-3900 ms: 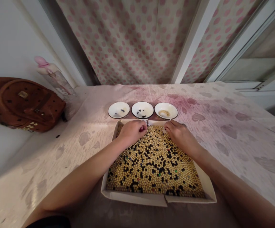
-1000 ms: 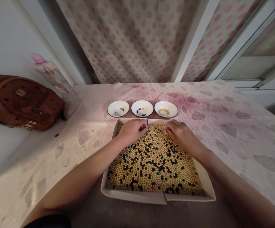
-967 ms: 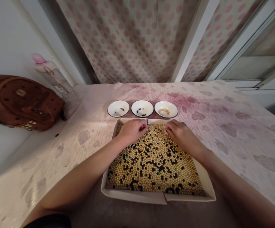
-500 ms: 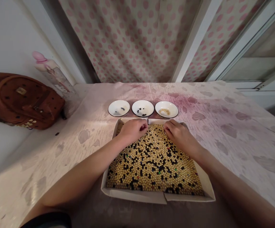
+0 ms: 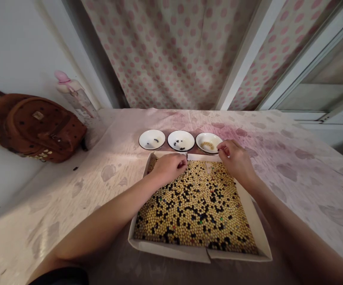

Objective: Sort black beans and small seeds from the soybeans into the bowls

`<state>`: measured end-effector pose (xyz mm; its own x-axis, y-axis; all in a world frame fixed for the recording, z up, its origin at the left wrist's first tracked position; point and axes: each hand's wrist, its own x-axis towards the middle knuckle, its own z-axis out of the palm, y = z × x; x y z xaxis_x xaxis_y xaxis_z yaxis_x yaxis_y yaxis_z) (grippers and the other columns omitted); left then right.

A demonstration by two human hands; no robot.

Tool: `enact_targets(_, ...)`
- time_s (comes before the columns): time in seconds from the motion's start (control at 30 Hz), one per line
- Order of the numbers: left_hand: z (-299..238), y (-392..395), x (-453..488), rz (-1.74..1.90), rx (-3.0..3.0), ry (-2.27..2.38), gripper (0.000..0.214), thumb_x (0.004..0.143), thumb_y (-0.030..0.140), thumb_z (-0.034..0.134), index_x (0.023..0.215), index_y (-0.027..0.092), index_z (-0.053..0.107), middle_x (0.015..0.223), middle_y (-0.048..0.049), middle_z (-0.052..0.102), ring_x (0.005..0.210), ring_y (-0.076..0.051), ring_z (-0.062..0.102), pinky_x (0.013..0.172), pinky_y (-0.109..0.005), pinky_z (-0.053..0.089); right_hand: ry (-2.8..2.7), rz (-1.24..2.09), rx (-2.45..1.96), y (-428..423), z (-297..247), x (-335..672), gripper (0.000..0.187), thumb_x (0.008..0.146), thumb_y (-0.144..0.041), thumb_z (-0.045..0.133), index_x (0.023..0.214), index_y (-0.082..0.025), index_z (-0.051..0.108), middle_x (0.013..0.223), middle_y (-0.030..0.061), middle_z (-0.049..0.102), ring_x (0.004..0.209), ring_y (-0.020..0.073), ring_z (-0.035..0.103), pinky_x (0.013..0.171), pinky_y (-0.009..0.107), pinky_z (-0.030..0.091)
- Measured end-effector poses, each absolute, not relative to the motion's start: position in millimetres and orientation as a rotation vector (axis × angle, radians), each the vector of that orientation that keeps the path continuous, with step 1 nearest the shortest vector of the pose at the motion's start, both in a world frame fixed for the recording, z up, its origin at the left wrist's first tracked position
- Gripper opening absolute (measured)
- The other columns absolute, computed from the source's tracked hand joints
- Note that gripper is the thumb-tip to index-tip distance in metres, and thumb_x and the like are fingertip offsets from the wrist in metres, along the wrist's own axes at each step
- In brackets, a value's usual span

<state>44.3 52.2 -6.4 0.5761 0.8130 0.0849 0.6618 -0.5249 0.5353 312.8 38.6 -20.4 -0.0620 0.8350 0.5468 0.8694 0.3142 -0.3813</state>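
Note:
A shallow white cardboard tray lies before me, filled with tan beans mixed with black ones and a few coloured ones. My left hand rests curled on the beans at the tray's far left, fingers closed on something I cannot make out. My right hand is lifted to the rim of the right small white bowl, which holds tan beans; its fingertips are pinched together. The middle bowl and the left bowl hold a few black beans.
A brown backpack lies at the left against the wall. Beside it stands a clear bottle with a pink top. A patterned pinkish cloth covers the table. Polka-dot curtains hang behind.
My right hand has risen from the beans at the tray's far right and moved to the rim of the right bowl. My left hand stayed put. The view shifted slightly.

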Motion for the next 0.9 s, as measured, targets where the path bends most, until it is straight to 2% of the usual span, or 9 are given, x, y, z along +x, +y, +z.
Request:
enact_targets(0.23, -8, 53, 45, 0.468, 2.368, 1.153, 0.008, 0.088, 0.018, 0.062, 0.088, 0.021, 0.07, 0.082, -0.0012, 0.071, 0.074, -0.016, 0.061, 0.066, -0.03, 0.041, -1.882, -0.025, -1.525, 48, -32, 320, 0.011, 0.091, -0.02, 0.051, 0.093, -0.023, 0.061, 0.088, 0.006, 0.066, 0.073, 0.0222, 0.062, 0.071, 0.036, 0.048)
enact_targets(0.53, -10, 54, 44, 0.466, 2.372, 1.155, 0.008, 0.089, 0.019, 0.062, 0.088, 0.02, 0.069, 0.083, -0.002, 0.071, 0.074, -0.016, 0.061, 0.067, -0.029, 0.041, -1.895, -0.003, -1.456, 19, -17, 309, 0.015, 0.094, -0.018, 0.048, 0.097, -0.021, 0.062, 0.093, 0.0066, 0.066, 0.08, 0.0209, 0.063, 0.074, 0.035, 0.048)
enact_targets(0.7, -12, 54, 43, 0.466, 2.37, 1.162, 0.009, 0.09, 0.022, 0.061, 0.09, 0.02, 0.07, 0.083, -0.0018, 0.071, 0.073, -0.015, 0.06, 0.065, -0.029, 0.041, -2.018, 0.156, -1.446, 1, -13, 296, 0.013, 0.095, -0.017, 0.049, 0.093, -0.022, 0.06, 0.089, 0.0041, 0.065, 0.078, 0.019, 0.061, 0.072, 0.034, 0.046)
enact_targets(0.9, -9, 54, 43, 0.451, 2.36, 1.175, 0.008, 0.091, 0.023, 0.063, 0.09, 0.02, 0.071, 0.083, -0.0015, 0.071, 0.072, -0.014, 0.06, 0.064, -0.028, 0.04, -2.226, 0.263, -1.407, -3, -24, 292, 0.013, 0.097, -0.018, 0.049, 0.09, -0.023, 0.058, 0.092, 0.0033, 0.066, 0.086, 0.0203, 0.061, 0.082, 0.038, 0.044)
